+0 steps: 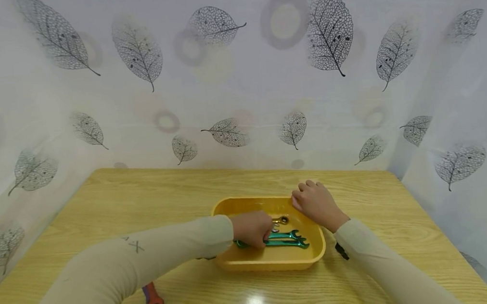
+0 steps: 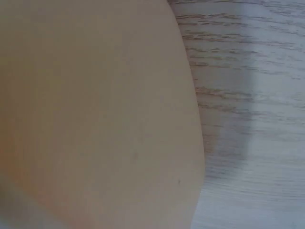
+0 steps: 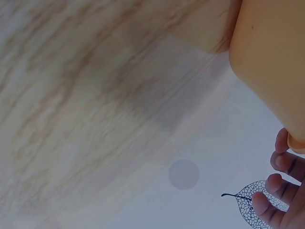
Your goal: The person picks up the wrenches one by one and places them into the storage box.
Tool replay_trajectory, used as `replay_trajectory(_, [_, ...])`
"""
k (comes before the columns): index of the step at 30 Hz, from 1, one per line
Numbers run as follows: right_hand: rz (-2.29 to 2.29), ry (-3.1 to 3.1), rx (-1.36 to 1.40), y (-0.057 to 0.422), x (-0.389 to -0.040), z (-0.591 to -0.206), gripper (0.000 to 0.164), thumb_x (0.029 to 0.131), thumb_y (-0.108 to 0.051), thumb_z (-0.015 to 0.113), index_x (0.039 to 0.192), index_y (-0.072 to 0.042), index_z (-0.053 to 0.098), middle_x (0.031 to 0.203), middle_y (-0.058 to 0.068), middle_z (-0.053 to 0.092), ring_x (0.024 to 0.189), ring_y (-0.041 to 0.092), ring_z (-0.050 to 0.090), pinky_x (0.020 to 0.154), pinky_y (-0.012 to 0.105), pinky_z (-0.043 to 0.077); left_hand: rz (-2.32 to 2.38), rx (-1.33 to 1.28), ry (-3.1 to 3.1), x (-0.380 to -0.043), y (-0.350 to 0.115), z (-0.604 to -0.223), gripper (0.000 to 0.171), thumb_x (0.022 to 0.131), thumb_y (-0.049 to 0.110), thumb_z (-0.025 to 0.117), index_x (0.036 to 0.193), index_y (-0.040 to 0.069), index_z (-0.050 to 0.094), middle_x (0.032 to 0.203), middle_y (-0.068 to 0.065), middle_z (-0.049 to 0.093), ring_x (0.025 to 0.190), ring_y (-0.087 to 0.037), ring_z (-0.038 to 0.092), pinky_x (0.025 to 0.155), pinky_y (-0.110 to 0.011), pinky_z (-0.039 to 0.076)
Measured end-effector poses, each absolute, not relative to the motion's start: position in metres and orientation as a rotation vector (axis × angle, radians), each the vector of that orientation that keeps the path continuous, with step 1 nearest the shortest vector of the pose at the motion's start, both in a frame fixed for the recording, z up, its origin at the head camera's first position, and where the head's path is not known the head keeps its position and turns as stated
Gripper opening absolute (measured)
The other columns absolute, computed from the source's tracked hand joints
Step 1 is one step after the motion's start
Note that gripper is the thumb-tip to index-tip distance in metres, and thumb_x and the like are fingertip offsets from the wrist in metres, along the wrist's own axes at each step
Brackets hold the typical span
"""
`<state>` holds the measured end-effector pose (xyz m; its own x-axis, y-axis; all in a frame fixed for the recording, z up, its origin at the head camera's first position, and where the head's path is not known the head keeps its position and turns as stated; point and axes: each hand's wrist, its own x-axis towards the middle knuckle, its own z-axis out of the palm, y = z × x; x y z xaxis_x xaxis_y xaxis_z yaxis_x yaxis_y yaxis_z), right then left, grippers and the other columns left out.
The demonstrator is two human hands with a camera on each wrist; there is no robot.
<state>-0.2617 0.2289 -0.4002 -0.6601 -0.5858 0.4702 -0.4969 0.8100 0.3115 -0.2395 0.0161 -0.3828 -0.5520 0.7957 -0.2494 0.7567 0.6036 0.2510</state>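
Observation:
A yellow plastic tray (image 1: 275,265) sits on the table with several wrenches inside. My left hand (image 1: 252,228) reaches into it from the left, fingers curled down around the middle of a teal wrench (image 1: 287,243). Just beyond lies another teal wrench (image 1: 282,235), and a gold ratchet wrench (image 1: 282,220) is farther back with a silver end beside it. At the tray's far right corner my right hand (image 1: 316,204) grips the rim. In the right wrist view its curled fingers (image 3: 286,162) show at the tray's edge (image 3: 296,143). The left wrist view is mostly filled by skin.
On the wooden table (image 1: 222,303), a red wrench (image 1: 154,299) with a purple piece beside it lies partly under the left sleeve. A small black object (image 1: 341,251) shows near the right cuff. Leaf-patterned curtain (image 1: 238,89) surrounds the table's back and sides.

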Motion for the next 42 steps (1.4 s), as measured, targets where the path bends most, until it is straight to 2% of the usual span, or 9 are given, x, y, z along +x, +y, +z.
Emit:
replay_trajectory(17, [-0.19,-2.434,0.787,0.229,-0.261,-0.4,0.02,0.086,-0.017,0.061,0.067,-0.012,0.06,0.06,0.001,0.045,0.055,0.017,0.037,0.05,0.028,0.032,0.169,1.34,2.497,-0.239,0.015,-0.391,0.042,0.072,0.002,0.069,0.051,0.018,0.037,0.048,0.007,0.023,0.045,-0.004,0.018,0.044,-0.017,0.017])
replay_trajectory(29, [-0.202,-2.472,0.78,0.229,-0.262,-0.4,0.021,0.088,-0.018,0.058,0.068,-0.013,0.061,0.06,0.0,0.044,0.056,0.016,0.036,0.051,0.027,0.029,0.129,1.351,2.523,-0.239,0.014,-0.394,0.041,0.074,0.003,0.069,0.052,0.018,0.037,0.049,0.008,0.025,0.045,-0.004,0.021,0.044,-0.017,0.018])
replay_trajectory(38, [-0.208,-2.46,0.772,0.228,-0.262,-0.399,0.02,0.086,-0.018,0.061,0.067,-0.012,0.061,0.06,0.001,0.045,0.055,0.017,0.036,0.051,0.027,0.03,0.084,1.364,2.515,-0.238,0.014,-0.389,0.034,0.075,0.007,0.071,0.056,0.017,0.045,0.052,0.008,0.034,0.047,-0.004,0.029,0.045,-0.016,0.023])
replay_trajectory(42, [-0.205,-2.445,0.774,0.227,-0.261,-0.399,0.02,0.085,-0.018,0.063,0.067,-0.012,0.06,0.06,0.001,0.045,0.055,0.016,0.035,0.051,0.026,0.028,0.092,1.333,2.519,-0.236,0.013,-0.384,0.02,0.076,0.012,0.074,0.065,0.016,0.058,0.061,0.011,0.049,0.054,-0.001,0.04,0.051,-0.013,0.033])
